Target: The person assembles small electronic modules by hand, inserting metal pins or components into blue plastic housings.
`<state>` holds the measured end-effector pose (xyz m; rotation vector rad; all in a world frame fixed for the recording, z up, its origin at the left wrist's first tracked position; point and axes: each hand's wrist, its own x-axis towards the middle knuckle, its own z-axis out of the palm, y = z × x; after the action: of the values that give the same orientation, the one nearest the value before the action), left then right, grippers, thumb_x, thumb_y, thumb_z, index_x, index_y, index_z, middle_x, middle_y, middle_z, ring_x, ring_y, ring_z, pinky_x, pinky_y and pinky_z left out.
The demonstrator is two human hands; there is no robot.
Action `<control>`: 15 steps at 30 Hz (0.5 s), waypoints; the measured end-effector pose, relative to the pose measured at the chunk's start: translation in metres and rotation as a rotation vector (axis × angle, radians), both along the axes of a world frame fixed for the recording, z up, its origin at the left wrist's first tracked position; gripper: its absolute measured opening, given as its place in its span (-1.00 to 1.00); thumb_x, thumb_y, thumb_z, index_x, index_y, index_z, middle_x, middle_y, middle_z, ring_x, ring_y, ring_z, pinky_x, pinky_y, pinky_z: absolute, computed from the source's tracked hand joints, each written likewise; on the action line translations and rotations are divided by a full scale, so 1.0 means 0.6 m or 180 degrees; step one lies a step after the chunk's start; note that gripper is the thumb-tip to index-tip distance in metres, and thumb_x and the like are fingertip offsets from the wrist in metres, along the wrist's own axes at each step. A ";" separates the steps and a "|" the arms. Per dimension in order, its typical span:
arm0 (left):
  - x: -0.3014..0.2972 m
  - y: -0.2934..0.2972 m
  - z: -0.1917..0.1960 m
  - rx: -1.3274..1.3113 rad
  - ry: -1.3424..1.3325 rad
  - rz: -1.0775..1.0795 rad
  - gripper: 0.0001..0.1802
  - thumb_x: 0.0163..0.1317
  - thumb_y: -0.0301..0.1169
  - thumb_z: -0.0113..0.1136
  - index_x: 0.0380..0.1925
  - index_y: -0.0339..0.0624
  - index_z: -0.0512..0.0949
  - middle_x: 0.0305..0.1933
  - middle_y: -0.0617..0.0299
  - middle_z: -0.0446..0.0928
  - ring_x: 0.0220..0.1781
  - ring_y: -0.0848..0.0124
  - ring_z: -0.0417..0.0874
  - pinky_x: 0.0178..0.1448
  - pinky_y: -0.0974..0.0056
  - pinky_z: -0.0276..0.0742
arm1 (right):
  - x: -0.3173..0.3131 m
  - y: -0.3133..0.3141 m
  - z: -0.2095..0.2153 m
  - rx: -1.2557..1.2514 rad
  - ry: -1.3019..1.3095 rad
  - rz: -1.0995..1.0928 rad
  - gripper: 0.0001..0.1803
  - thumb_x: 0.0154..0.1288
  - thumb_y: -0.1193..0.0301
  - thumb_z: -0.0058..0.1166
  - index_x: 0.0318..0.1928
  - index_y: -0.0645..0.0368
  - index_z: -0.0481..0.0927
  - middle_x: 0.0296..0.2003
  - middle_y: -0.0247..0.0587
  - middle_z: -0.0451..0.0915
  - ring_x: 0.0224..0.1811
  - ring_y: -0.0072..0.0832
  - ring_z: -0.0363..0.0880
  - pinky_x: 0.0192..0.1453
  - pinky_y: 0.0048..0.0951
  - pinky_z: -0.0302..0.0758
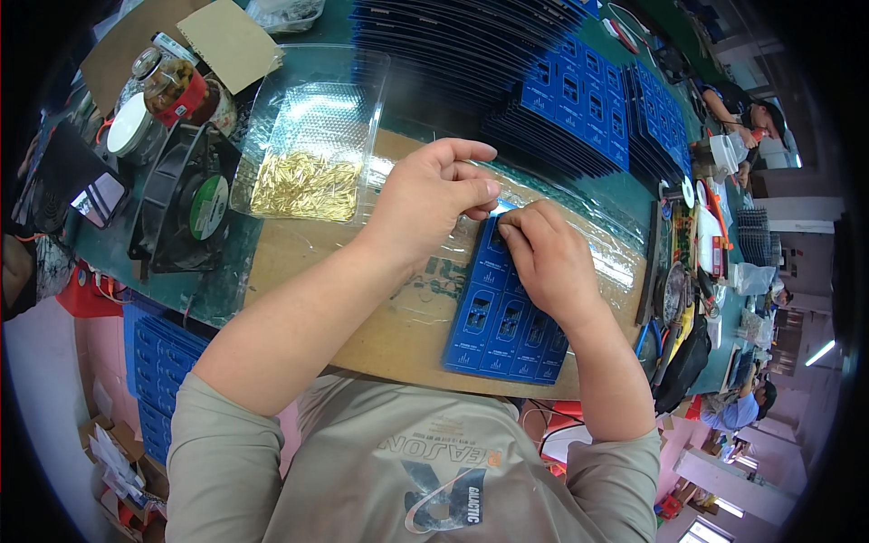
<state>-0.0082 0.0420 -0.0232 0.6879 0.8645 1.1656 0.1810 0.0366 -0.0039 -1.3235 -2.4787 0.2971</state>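
A blue circuit board panel (493, 326) with rows of dark cutouts lies on the brown cardboard sheet in front of me. My right hand (550, 262) rests over its upper part, thumb and forefinger pressed together near the far edge. Whatever sits between those fingertips is too small to make out. Just beyond the panel's far left corner is my left hand (434, 192), its fingers curled and the thumb drawn in toward them; anything it pinches is hidden. To the left, a clear plastic tray (317, 100) holds a heap of small gold-coloured metal pins (306, 187).
Tall stacks of blue panels (579, 104) stand at the far side. A black fan (186, 204), jars (176, 90) and a phone (98, 199) crowd the left. Tools (679, 317) lie along the right. More panels (158, 362) stand below the bench at left. People work farther right.
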 end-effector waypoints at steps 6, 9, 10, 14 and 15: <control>0.000 0.000 -0.001 0.0027 0.0002 0.0001 -0.55 0.27 -0.53 0.24 0.16 -0.36 0.41 -0.18 0.18 0.60 -0.15 0.45 0.64 -0.02 0.37 0.57 | -0.001 0.001 -0.008 0.0329 -0.0004 0.0165 -0.93 0.24 0.41 0.18 -0.28 0.09 0.59 -0.37 -0.21 0.52 -0.37 -0.16 0.60 -0.33 -0.22 0.54; -0.001 -0.001 -0.002 0.0028 0.0009 0.0008 -0.55 0.28 -0.52 0.25 0.15 -0.36 0.41 -0.18 0.18 0.60 -0.16 0.45 0.64 -0.02 0.37 0.57 | -0.002 0.001 -0.007 0.0633 -0.0158 0.0425 -0.91 0.18 0.42 0.22 -0.32 0.08 0.58 -0.40 -0.23 0.51 -0.45 -0.20 0.58 -0.38 -0.25 0.52; -0.001 0.000 -0.003 0.0034 -0.0011 0.0015 -0.55 0.28 -0.52 0.25 0.15 -0.36 0.41 -0.18 0.19 0.60 -0.16 0.45 0.64 -0.02 0.37 0.57 | -0.001 0.001 -0.012 0.0657 -0.0094 0.0396 -0.91 0.17 0.42 0.23 -0.34 0.08 0.57 -0.41 -0.23 0.51 -0.45 -0.22 0.57 -0.40 -0.26 0.52; 0.001 -0.001 0.000 0.0024 -0.0012 0.0023 -0.55 0.27 -0.52 0.25 0.15 -0.35 0.42 -0.19 0.20 0.61 -0.16 0.46 0.64 -0.02 0.37 0.56 | 0.001 -0.002 -0.012 0.0649 -0.0130 0.0283 -0.90 0.15 0.41 0.23 -0.37 0.09 0.56 -0.43 -0.25 0.50 -0.42 -0.25 0.58 -0.40 -0.26 0.51; 0.001 -0.001 0.001 0.0032 0.0007 0.0038 -0.56 0.27 -0.52 0.25 0.14 -0.35 0.42 -0.19 0.20 0.61 -0.16 0.46 0.64 -0.02 0.37 0.56 | -0.001 -0.003 -0.011 0.0649 -0.0133 0.0281 -0.90 0.15 0.41 0.23 -0.37 0.09 0.56 -0.43 -0.25 0.50 -0.42 -0.25 0.58 -0.40 -0.26 0.51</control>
<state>-0.0079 0.0414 -0.0227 0.6934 0.8662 1.1806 0.1805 0.0350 -0.0102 -1.1515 -2.5281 0.0349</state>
